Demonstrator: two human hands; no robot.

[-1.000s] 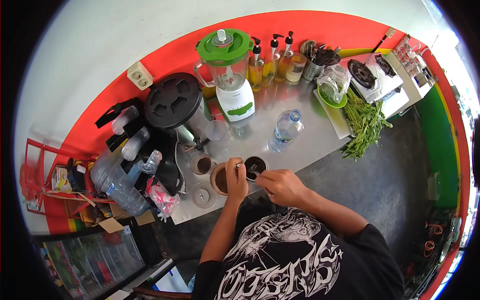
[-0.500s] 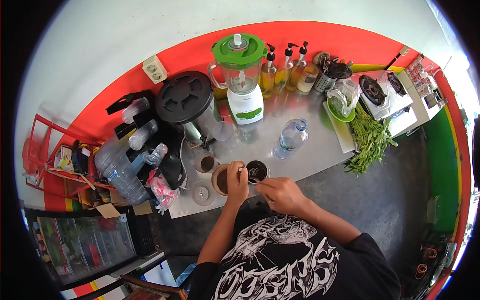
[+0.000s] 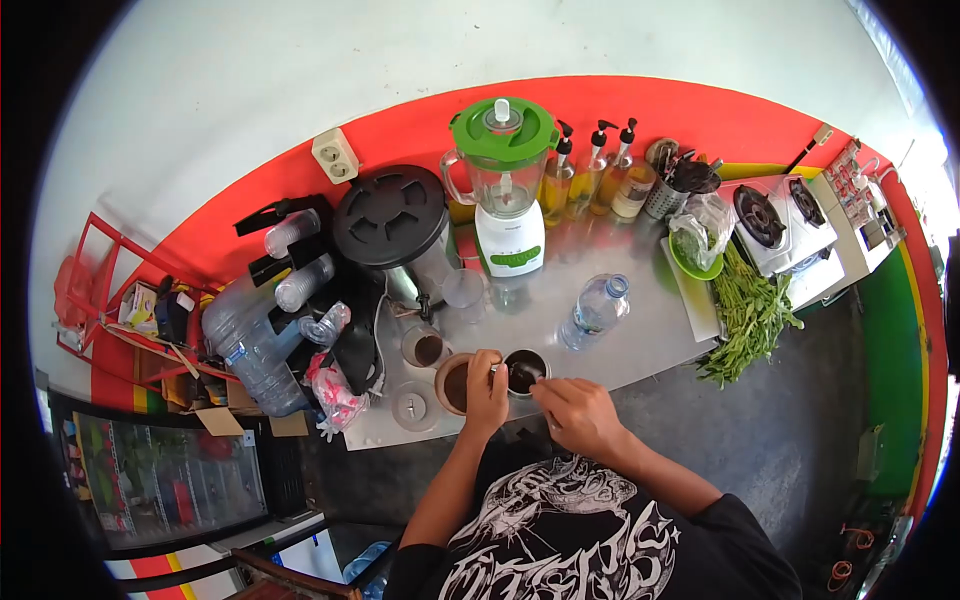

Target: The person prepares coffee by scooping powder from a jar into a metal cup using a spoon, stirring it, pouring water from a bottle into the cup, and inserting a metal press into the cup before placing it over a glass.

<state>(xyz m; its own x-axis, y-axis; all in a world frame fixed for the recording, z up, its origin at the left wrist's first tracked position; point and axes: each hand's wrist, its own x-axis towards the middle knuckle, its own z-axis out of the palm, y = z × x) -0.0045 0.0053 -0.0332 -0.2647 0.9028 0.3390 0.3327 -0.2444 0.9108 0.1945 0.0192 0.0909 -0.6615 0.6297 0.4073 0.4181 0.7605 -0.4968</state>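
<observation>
The cup (image 3: 543, 360) of dark liquid stands between the hands. The left hand (image 3: 487, 393) grips its left side; the right hand (image 3: 580, 412) curls at its right rim, around what I cannot tell. It is likely stiff, weighted by liquid, easily spilled, best held low and level.
</observation>
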